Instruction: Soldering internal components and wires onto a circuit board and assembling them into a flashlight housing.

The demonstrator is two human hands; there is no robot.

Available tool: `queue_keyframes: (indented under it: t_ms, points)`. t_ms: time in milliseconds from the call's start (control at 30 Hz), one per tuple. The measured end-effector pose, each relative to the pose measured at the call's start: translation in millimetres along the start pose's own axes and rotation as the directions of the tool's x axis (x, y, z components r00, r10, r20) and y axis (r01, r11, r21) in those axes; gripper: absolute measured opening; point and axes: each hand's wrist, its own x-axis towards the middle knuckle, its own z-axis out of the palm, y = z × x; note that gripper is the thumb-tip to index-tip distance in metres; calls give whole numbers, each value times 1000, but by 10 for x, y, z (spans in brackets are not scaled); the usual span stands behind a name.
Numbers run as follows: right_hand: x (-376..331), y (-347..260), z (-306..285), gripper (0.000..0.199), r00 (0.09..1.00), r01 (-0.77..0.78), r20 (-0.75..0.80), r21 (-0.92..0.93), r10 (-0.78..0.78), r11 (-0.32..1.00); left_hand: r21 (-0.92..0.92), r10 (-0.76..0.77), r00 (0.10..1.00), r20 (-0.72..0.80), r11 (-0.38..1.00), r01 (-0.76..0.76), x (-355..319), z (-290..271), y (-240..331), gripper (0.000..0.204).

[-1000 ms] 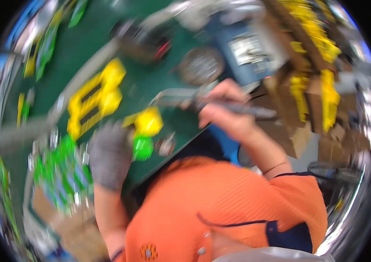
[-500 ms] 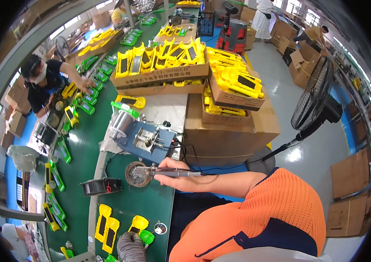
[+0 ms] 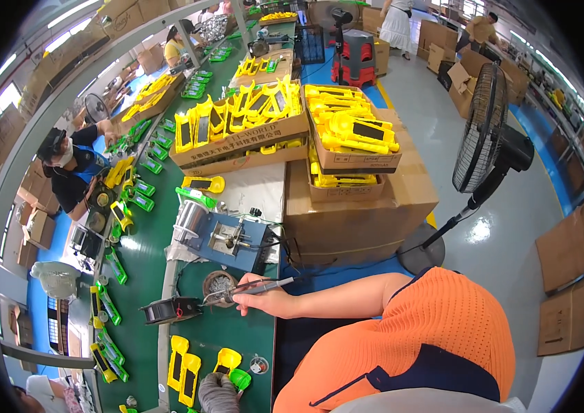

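My right hand (image 3: 268, 299) grips a grey soldering iron (image 3: 274, 285) like a pen. The iron's metal end reaches across the near rim of a round bowl (image 3: 208, 279) filled with metal shavings, close to a black wire spool (image 3: 161, 312). At the front of the green bench, my left hand (image 3: 219, 394), in a grey glove, is closed on a yellow plastic housing (image 3: 227, 358) with a dark panel. A green plastic piece (image 3: 240, 378) adjoins that housing, beside the fingers. Two more yellow housings (image 3: 185, 375) lie to the left of it.
Behind the bowl stands a blue soldering-wire feeder (image 3: 237, 241) with a solder reel (image 3: 190, 221). Cardboard boxes of yellow housings (image 3: 243, 124) are stacked beyond. A small round cup (image 3: 259, 365) sits by the bench edge. A co-worker (image 3: 75, 165) works across the green conveyor (image 3: 144, 255). A black fan (image 3: 481, 144) stands at right.
My right hand has brought the soldering iron from over the bowl's middle toward its near rim, tilting it. My left hand stays at the yellow housing. The whole view has shifted slightly.
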Motion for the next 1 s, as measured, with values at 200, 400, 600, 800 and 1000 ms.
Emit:
queue_keyframes:
  t_ms: [200, 400, 600, 800, 1000]
  points:
    - [-24, -17, 8, 21, 1000, -23, -9, -9, 23, 1000, 150, 6, 1000, -15, 989, -4, 113, 44, -116, 14]
    - [-44, 20, 7, 23, 1000, -5, 4, -21, 5, 1000, 380, 190, 982, 4, 908, -177, 433, 44, -475, 16]
    - [-41, -6, -4, 23, 1000, 3, -24, -80, -5, 997, 213, 254, 963, 88, 940, -267, -30, -161, 21, 32]
    - [-29, -33, 15, 23, 1000, 13, 5, -63, -13, 998, 438, 284, 959, -17, 864, -249, 265, 39, -272, 15]
    - [-33, -49, 37, 22, 1000, 7, 12, -83, -6, 997, 497, 302, 953, 14, 825, -269, 448, 106, -496, 15]
